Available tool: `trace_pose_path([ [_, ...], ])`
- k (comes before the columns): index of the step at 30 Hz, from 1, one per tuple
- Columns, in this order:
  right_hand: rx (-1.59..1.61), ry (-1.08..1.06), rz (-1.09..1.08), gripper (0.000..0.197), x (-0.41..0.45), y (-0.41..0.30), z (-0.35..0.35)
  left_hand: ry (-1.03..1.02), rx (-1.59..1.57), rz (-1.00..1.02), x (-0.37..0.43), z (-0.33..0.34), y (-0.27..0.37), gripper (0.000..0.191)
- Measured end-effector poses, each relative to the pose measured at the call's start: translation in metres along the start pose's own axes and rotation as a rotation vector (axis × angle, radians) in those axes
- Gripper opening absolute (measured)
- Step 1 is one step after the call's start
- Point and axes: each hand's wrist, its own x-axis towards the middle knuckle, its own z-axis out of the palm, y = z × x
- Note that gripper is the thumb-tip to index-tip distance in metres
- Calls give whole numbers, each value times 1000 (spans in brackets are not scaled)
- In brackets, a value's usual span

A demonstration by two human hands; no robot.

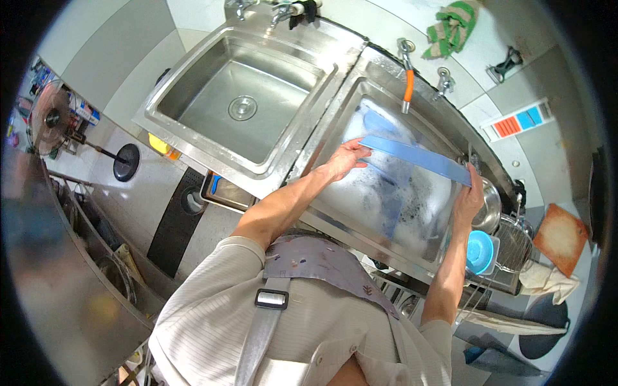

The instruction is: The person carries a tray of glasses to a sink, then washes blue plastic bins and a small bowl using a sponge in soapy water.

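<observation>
Between my hands a long, flat blue piece [417, 158], apparently plastic, is held above the soapy water of the right-hand steel sink [333, 212]. My left hand [348, 157] has its left end at the fingertips, with the lower fingers somewhat spread. Around the opposite end, my right hand [469, 195] grips near the sink's right side. Foam and suds [359, 202] cover much of the water. Under it, other blue pieces [390, 212] show faintly, their shapes partly hidden. Whether the held piece is a strip or a tray seen edge-on, I cannot tell.
A second steel sink [203, 111] adjoins on the left. An orange-tipped faucet [408, 87] hangs over the soapy sink. To the right stand a metal bowl [487, 205], a light-blue bowl [479, 252] and a wire basket [514, 243]. A pedestal fan [53, 118] is at far left.
</observation>
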Motion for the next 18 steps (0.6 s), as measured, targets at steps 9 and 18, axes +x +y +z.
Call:
trace_pose_path([
  [9,244,0,292,30,-12,17,44,92,410,130,-26,4,27,32],
  [18,905,-163,731,54,11,-29,105,188,-49,-63,-54,-7,49,31],
])
